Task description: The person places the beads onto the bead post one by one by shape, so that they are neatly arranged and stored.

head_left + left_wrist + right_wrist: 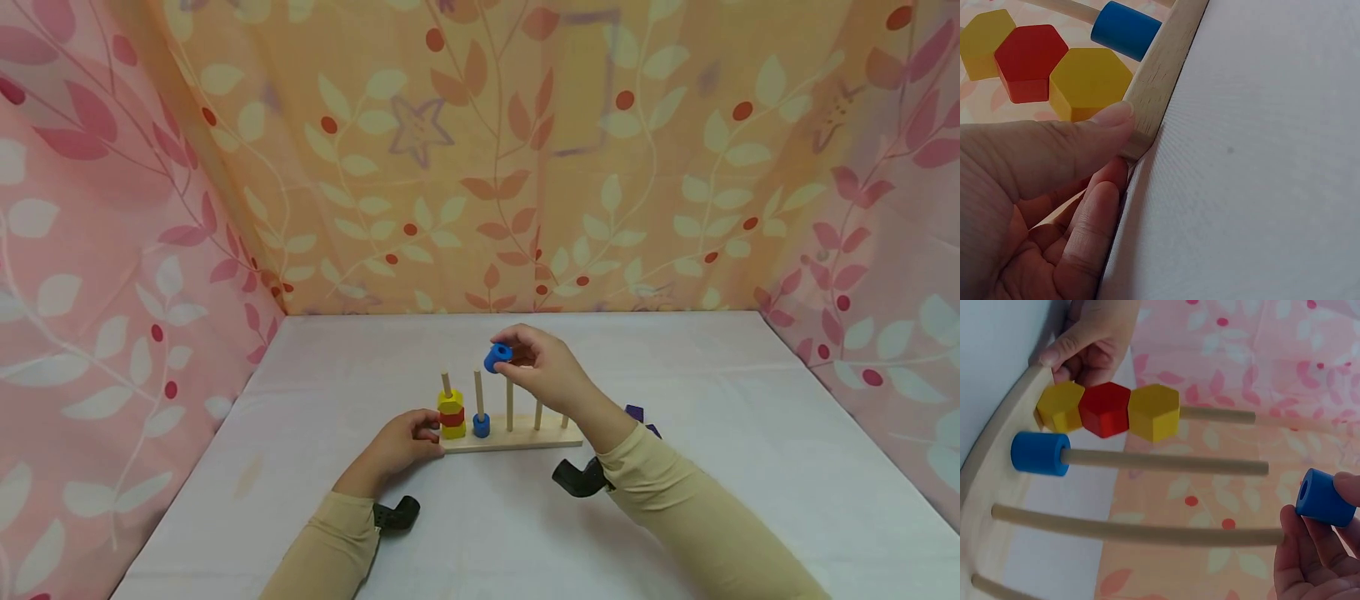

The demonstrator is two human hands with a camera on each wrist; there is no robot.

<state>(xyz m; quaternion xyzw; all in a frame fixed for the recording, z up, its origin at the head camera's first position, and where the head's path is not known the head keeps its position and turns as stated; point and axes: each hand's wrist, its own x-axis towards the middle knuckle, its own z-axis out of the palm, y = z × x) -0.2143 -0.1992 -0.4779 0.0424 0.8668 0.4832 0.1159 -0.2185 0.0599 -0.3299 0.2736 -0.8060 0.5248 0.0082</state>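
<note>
A wooden peg stand (525,443) with a row of upright pegs sits on the table. My left hand (405,437) grips its left end, thumb on the base corner (1147,103) and fingers curled against the end. The leftmost peg carries a yellow, a red (1105,409) and another yellow hexagonal bead (1155,412). Low on the second peg sits a blue cylindrical bead (481,427). Above the stand, my right hand (551,371) pinches another blue cylindrical bead (1325,497) between thumb and fingers. Its hole shows, and it is tilted, apart from the second peg's tip (1260,467).
Purple beads (634,412) lie on the table to the right of the stand, partly behind the right forearm. Black wrist mounts (581,477) stick out from both sleeves. Patterned curtains (525,167) stand round the back and sides of the white-covered table (337,358).
</note>
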